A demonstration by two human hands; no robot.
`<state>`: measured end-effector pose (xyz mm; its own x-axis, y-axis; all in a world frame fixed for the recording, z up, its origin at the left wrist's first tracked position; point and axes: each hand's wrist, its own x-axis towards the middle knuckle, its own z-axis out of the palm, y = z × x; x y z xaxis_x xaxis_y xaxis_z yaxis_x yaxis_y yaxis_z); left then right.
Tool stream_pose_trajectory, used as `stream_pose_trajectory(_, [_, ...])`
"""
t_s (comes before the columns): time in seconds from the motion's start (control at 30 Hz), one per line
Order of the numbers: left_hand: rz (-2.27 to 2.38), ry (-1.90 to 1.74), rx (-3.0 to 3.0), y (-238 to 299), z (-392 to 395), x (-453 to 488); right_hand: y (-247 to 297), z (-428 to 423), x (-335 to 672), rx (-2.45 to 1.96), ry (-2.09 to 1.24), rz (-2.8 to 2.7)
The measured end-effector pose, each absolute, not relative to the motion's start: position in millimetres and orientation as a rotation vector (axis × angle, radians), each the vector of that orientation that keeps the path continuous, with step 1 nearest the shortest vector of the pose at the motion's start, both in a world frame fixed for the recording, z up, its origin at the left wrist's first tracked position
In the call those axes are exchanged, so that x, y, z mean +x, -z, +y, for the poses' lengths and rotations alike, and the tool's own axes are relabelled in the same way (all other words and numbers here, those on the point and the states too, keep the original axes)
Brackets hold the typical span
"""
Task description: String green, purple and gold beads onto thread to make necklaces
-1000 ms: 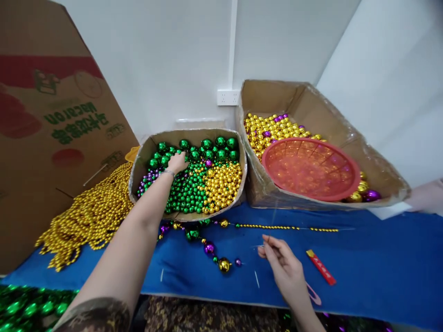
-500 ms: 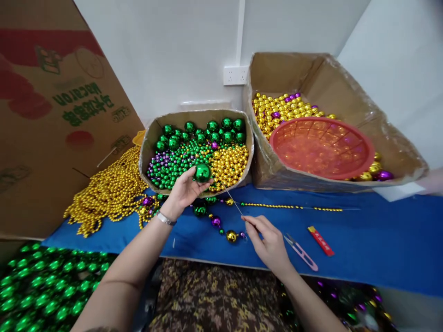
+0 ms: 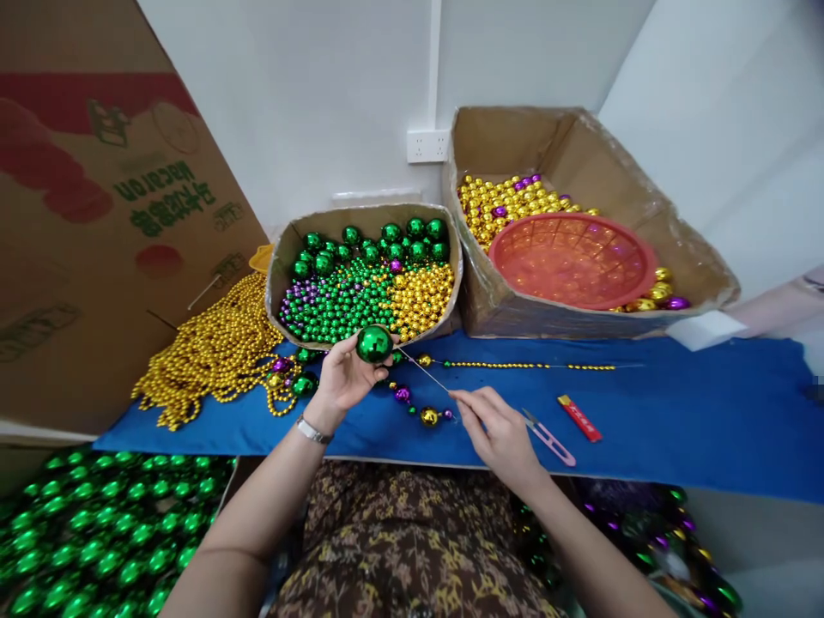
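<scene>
My left hand (image 3: 344, 378) holds a large shiny green ball (image 3: 374, 343) between its fingertips, just in front of the small cardboard box (image 3: 281, 266) of green, gold and purple beads. My right hand (image 3: 493, 429) pinches a long thin needle (image 3: 421, 371) whose tip points at the green ball. A partly strung line of purple, green and gold beads (image 3: 418, 410) lies on the blue cloth (image 3: 675, 412) between my hands. A thin strand of small gold beads (image 3: 515, 366) stretches to the right.
A large cardboard box (image 3: 579, 146) with gold balls and a red plastic basket (image 3: 572, 257) stands at the back right. Gold bead strands (image 3: 212, 352) are piled at the left. Pink snips (image 3: 547, 438) and a red cutter (image 3: 579, 418) lie right of my hand. Green balls (image 3: 83, 532) fill the lower left.
My left hand came out of the small box with a green ball and brought it toward me. My right hand lifted the needle and aimed it at the ball.
</scene>
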<state>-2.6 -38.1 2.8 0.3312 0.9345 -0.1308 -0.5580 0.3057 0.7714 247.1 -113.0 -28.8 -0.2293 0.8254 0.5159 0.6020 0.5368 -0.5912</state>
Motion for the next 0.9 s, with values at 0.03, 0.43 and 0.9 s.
stream_pose_trajectory(0.03, [0.624, -1.083, 0.683, -3, -39, -3, 28, -113, 247, -1.151, -0.323, -1.949])
stream_pose_trajectory(0.43, [0.858, -1.133, 1.240, -4, -52, 6, 36, -109, 254, -1.213, 0.086, -2.138])
stream_pose_trajectory(0.9, [0.722, -1.062, 0.924, -2, -65, 25, 46, -112, 244, -1.153, -0.355, -1.976])
